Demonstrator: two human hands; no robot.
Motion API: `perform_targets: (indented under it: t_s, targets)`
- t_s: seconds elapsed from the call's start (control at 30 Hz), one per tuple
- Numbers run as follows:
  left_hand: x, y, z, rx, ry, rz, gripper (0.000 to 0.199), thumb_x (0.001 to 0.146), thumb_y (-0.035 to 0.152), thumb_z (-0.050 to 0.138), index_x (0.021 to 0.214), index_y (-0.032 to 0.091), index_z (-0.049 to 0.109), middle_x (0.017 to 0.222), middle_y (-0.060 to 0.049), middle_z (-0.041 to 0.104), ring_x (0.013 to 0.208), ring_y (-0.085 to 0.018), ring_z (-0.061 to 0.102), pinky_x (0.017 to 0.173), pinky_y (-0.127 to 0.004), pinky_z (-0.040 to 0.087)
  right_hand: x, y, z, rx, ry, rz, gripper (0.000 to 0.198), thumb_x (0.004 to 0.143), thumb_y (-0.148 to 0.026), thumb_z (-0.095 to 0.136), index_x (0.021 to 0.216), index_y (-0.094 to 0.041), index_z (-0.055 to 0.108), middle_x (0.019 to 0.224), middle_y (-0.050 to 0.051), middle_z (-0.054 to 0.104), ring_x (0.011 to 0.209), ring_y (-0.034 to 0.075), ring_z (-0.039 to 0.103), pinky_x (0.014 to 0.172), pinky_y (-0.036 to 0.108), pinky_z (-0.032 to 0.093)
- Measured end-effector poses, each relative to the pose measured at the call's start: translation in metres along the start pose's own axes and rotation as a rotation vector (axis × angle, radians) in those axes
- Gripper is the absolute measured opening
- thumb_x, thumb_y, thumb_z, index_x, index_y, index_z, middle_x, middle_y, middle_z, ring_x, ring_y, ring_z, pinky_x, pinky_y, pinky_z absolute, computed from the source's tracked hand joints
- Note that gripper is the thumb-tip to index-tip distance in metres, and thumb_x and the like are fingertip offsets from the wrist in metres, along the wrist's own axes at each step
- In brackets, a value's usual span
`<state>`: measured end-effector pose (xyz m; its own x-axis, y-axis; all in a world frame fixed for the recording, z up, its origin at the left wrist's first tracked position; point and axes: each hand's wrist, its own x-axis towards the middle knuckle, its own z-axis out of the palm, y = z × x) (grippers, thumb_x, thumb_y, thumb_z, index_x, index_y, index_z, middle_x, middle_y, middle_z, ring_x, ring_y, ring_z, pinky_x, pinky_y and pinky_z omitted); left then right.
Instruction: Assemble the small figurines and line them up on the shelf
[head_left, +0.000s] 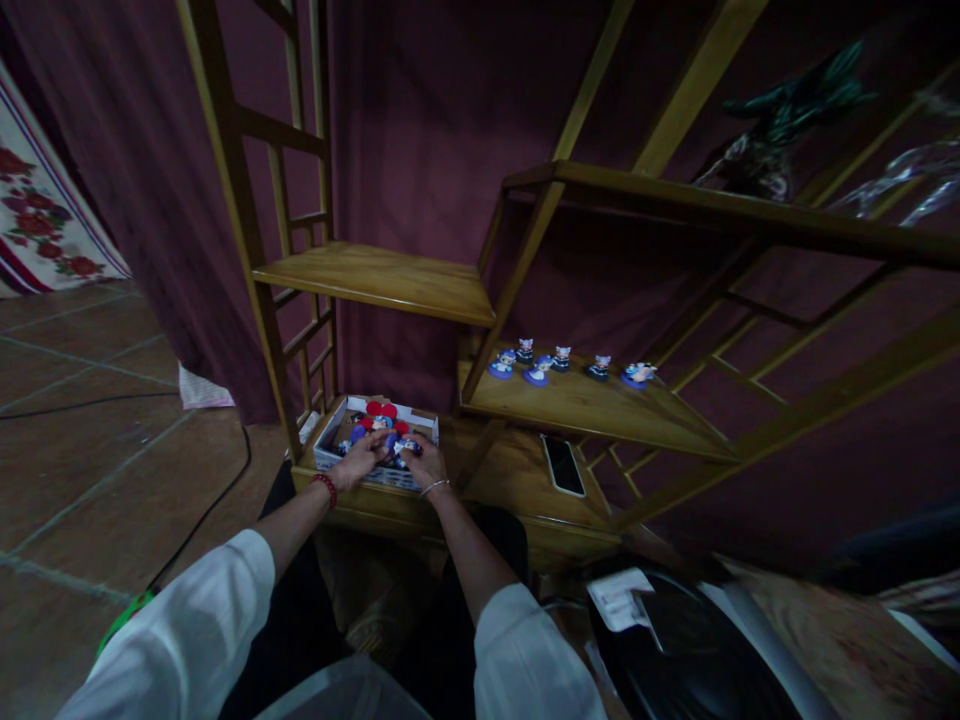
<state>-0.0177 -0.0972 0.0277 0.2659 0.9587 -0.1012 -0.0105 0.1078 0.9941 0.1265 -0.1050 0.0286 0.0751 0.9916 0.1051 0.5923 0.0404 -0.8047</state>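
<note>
Six figurines (pixel 561 359) stand on right shelf (pixel 607 408); more figurines (pixel 380 420) in left box (pixel 398 479). Left hand (pixel 360 463), right hand (pixel 427 465) among these, fingers part-curled; grip: cannot tell.

The left hand (pixel 361 463) and right hand (pixel 424 464) partly cover the figurines (pixel 381 421) in the white box (pixel 327 460), hiding their number and the exact grip. On the shelf (pixel 585 402) right of the box, the small figures (pixel 538 370) are too tiny for detail. Far left of the box, the picture's edge cuts off a rose-patterned cloth (pixel 37 225); far above right, a dark green ornament (pixel 795 108) blurs.
</note>
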Motion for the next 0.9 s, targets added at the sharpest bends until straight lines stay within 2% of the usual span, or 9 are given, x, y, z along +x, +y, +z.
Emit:
perform_targets:
  t_s: [0.23, 0.4, 0.67, 0.9]
  targets:
    - [-0.002, -0.002, 0.001, -0.065, 0.000, 0.021, 0.045, 0.072, 0.023, 0.057, 0.116, 0.016, 0.051, 0.104, -0.007, 0.060, 0.092, -0.015, 0.055, 0.082, -0.030, 0.045, 0.001, 0.008, 0.006, 0.097, 0.005, 0.022, 0.030, 0.067, -0.026, 0.054, 0.095, -0.025, 0.064, 0.078, -0.003, 0.066, 0.073, 0.013, 0.059, 0.071, 0.024, 0.048]
    - [-0.006, -0.001, 0.002, -0.175, -0.001, 0.039, 0.047, 0.069, 0.021, 0.060, 0.115, 0.016, 0.051, 0.104, -0.007, 0.060, 0.093, -0.016, 0.055, 0.083, -0.031, 0.044, 0.004, 0.016, 0.007, 0.152, -0.003, 0.053, 0.032, 0.066, -0.030, 0.056, 0.096, -0.024, 0.063, 0.080, -0.003, 0.066, 0.073, 0.013, 0.059, 0.070, 0.023, 0.048]
    - [-0.007, 0.001, 0.005, -0.211, 0.014, 0.019, 0.049, 0.066, 0.019, 0.063, 0.114, 0.015, 0.053, 0.098, -0.006, 0.061, 0.090, -0.015, 0.056, 0.083, -0.031, 0.044, 0.005, 0.024, 0.010, 0.325, -0.022, 0.088, 0.038, 0.066, -0.036, 0.055, 0.099, -0.019, 0.063, 0.073, -0.002, 0.064, 0.067, 0.013, 0.058, 0.063, 0.023, 0.049]
    - [-0.009, 0.002, 0.005, -0.254, 0.015, -0.006, 0.049, 0.063, 0.016, 0.066, 0.111, 0.016, 0.056, 0.093, -0.004, 0.063, 0.088, -0.015, 0.056, 0.081, -0.029, 0.044, 0.007, 0.025, 0.011, 0.305, 0.016, 0.072, 0.031, 0.063, -0.032, 0.059, 0.091, -0.023, 0.066, 0.075, -0.004, 0.064, 0.067, 0.013, 0.058, 0.064, 0.024, 0.049]
